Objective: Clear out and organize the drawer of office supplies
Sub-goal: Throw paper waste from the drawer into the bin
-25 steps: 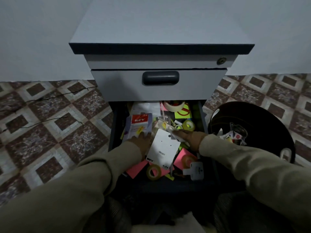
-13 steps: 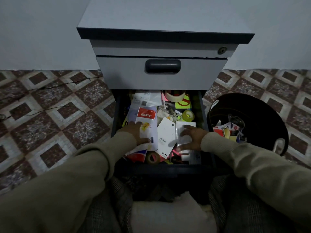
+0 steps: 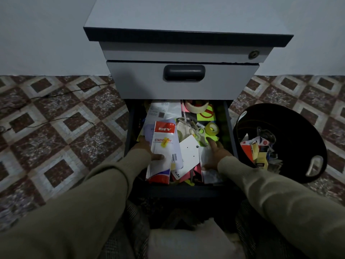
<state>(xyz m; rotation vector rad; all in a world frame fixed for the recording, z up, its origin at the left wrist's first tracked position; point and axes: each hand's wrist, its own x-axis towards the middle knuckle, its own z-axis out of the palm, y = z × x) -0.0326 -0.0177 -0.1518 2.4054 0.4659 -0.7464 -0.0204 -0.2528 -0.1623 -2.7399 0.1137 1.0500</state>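
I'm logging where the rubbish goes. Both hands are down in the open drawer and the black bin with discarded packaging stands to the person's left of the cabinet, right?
Not quite. In the head view the black bin stands to the person's right of the cabinet, not the left. The rest holds: the left hand and right hand are both in the open drawer.

Home room: patterned floor tiles [image 3: 56, 139], grey pedestal cabinet [image 3: 186, 43], black waste bin [image 3: 302, 131].

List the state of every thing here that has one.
Bottom drawer: pulled open, cluttered.
Upper drawer: closed.
Black bin: partly filled.
DIY stationery packet: held by left hand.
Right hand: resting flat on white packets.
Tape roll: lying loose in the drawer.
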